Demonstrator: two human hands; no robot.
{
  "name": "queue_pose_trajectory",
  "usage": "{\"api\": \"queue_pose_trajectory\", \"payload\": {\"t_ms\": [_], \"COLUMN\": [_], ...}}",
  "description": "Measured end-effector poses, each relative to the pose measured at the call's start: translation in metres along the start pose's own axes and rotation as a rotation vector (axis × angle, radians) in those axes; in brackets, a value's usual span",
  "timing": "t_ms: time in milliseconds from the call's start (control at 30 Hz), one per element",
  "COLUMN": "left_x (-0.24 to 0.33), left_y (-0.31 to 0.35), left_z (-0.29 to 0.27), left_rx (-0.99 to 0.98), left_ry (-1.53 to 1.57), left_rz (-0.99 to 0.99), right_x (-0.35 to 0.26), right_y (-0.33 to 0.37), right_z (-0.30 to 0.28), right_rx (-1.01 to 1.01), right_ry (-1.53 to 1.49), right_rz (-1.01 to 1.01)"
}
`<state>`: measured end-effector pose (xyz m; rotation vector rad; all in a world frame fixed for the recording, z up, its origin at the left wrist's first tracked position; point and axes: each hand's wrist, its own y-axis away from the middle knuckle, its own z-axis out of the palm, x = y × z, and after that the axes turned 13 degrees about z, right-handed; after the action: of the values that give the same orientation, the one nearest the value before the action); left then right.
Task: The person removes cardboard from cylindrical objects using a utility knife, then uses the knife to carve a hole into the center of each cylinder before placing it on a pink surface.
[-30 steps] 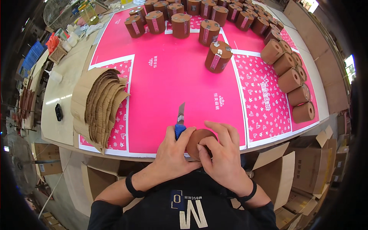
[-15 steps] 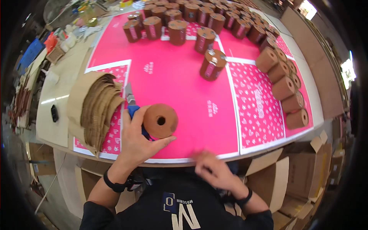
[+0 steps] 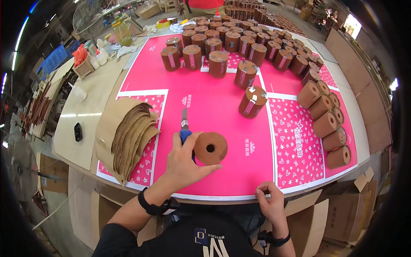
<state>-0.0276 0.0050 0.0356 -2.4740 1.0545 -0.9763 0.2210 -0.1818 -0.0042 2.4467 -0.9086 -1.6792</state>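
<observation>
Covering most of the table (image 3: 107, 92), the pink sheet (image 3: 205, 98) carries the standing cylinders (image 3: 246, 73) toward its far side, the paper stack (image 3: 122, 139) at the left and the lying cylinders (image 3: 325, 124) at the right. What has just changed is with the hands: the right hand (image 3: 272, 201), which was on the brown cylinder (image 3: 210, 139) one second ago, is now apart from it, at the table's front edge, its fingers curled (I cannot tell if something is between them). So the left hand (image 3: 182, 165) alone bears the cylinder, its grip closed around the side, the holed face turned up, above the sheet. Beyond it, pink surface gives room up to the nearest standing cylinder; leftward, the ragged paper edges are nearer. Smallest is the blue-handled knife (image 3: 184, 126), in the same grip, its blade pointing away from the body.
</observation>
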Motion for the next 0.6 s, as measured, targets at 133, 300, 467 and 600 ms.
{"api": "queue_pose_trajectory", "payload": {"t_ms": [133, 300, 467, 600], "left_x": [-0.018, 0.006, 0.016, -0.008], "left_y": [-0.017, -0.024, -0.005, 0.007], "left_z": [0.010, 0.014, 0.037, 0.029], "left_rx": [0.039, -0.085, -0.172, -0.002], "left_ry": [1.109, 1.488, 1.368, 0.336], "left_rz": [-0.578, -0.690, -0.558, -0.285], "right_x": [-0.001, -0.043, -0.067, -0.102], "right_y": [0.000, -0.019, -0.056, -0.106], "right_z": [-0.015, 0.008, 0.018, -0.039], "right_rx": [0.047, -0.162, -0.225, 0.247], "right_ry": [0.202, -0.155, -0.460, 0.065], "right_rz": [-0.099, -0.102, -0.163, -0.370]}}
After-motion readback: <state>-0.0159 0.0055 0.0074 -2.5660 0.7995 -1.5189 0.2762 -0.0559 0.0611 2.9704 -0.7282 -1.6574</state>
